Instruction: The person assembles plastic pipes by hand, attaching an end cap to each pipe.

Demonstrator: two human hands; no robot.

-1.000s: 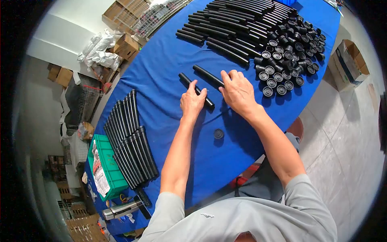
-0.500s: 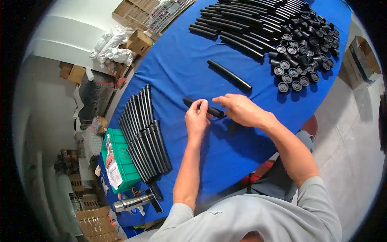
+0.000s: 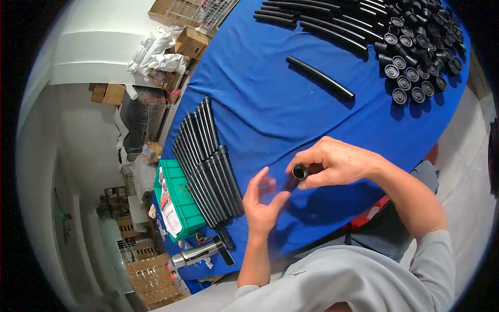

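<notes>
The right hand [image 3: 340,162] gripped a black tube [image 3: 300,171], fingers wrapped round it, its open end facing the camera, lifted off the blue bench [image 3: 260,109]. The left hand [image 3: 264,200] sat just below-left of it, fingers spread, holding nothing. Left of those fingers lay finished tubes [image 3: 205,161]; beyond, a loose tube [image 3: 320,78] and caps [image 3: 416,62].

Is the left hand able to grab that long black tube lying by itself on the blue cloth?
Probably yes: the open left hand holds nothing, and only bare blue cloth separates it from the long black tube.
</notes>
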